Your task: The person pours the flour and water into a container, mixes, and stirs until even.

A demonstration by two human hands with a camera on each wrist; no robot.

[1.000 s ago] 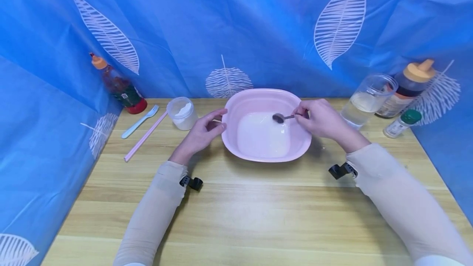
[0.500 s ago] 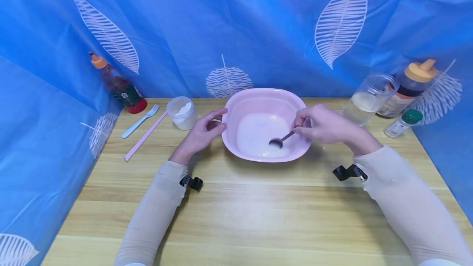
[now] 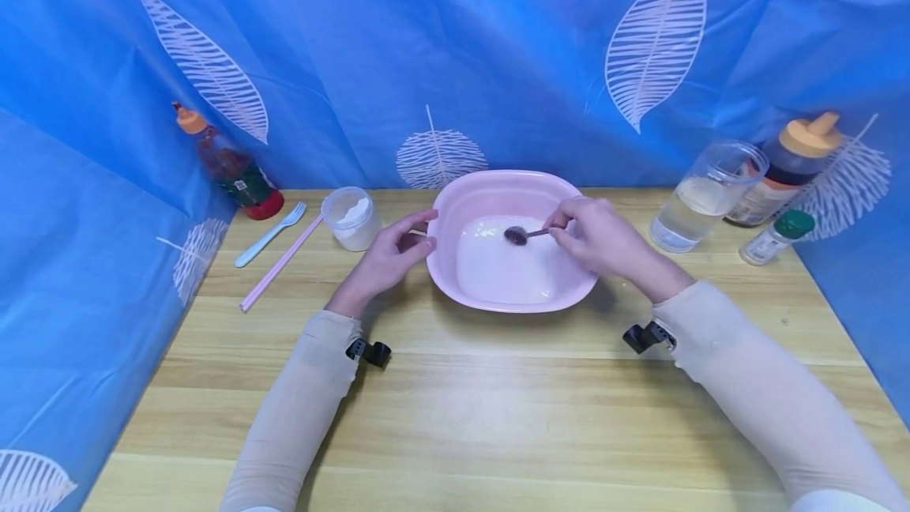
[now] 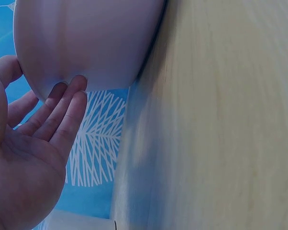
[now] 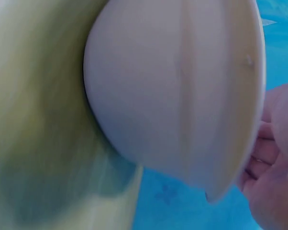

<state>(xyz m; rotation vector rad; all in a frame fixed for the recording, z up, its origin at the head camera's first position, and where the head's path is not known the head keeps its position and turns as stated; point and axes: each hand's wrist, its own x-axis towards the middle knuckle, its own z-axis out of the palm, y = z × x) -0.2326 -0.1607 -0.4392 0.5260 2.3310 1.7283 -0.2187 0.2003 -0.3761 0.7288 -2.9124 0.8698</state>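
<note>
A pink basin [image 3: 513, 305] with whitish liquid [image 3: 498, 267] in it stands on the wooden table. At its left side my left hand [image 3: 387, 255] holds the rim; in the left wrist view the thumb touches the rim's edge and the other fingers lie against the outer wall. My right hand [image 3: 600, 237] reaches over the right rim and pinches the handle of a small dark metal spoon [image 3: 516, 236]. The spoon's bowl is over the middle of the basin, at or near the liquid. In the right wrist view the basin wall [image 5: 144, 91] hides the spoon; curled fingers [image 5: 264, 151] show beside the rim.
Left of the basin are a tub of white powder [image 3: 351, 220], pink chopsticks [image 3: 280, 263], a light-blue fork [image 3: 270, 235] and a red sauce bottle [image 3: 238, 168]. At right stand a glass of clear liquid [image 3: 693, 208], a dark sauce bottle [image 3: 789, 168] and a green-capped shaker [image 3: 776, 237].
The spoon went toward the basin's near side, then back up and left to the middle, my right hand moving with it. My left hand and the basin stayed put.
</note>
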